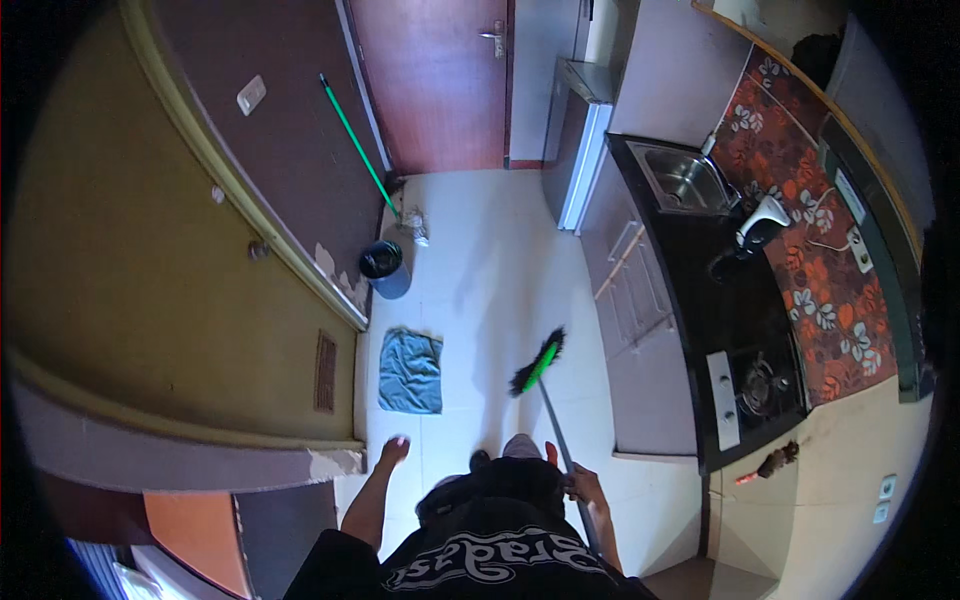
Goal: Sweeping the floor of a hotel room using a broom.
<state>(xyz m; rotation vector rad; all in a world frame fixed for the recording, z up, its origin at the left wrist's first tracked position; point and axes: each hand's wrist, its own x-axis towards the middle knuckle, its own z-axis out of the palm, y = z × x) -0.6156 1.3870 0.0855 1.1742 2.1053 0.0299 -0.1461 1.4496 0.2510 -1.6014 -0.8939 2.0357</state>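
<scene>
My right hand (586, 484) is closed around the grey handle of a push broom (541, 369), low in the view by my right side. The broom's green head with dark bristles rests on the pale tiled floor ahead of my feet. My left hand (395, 448) hangs away from my body on the left, holding nothing that I can see; how far its fingers are apart cannot be made out. Just beyond it, a blue-grey cloth (411, 371) lies spread and wrinkled on the floor.
A dark bin (385, 270) and a green-handled mop (360, 146) stand along the left wall. Lower cabinets (637, 300) with a black counter, sink (686, 180), kettle (763, 225) and gas hob (759, 386) line the right side. A refrigerator (577, 142) and a closed door (439, 82) are ahead.
</scene>
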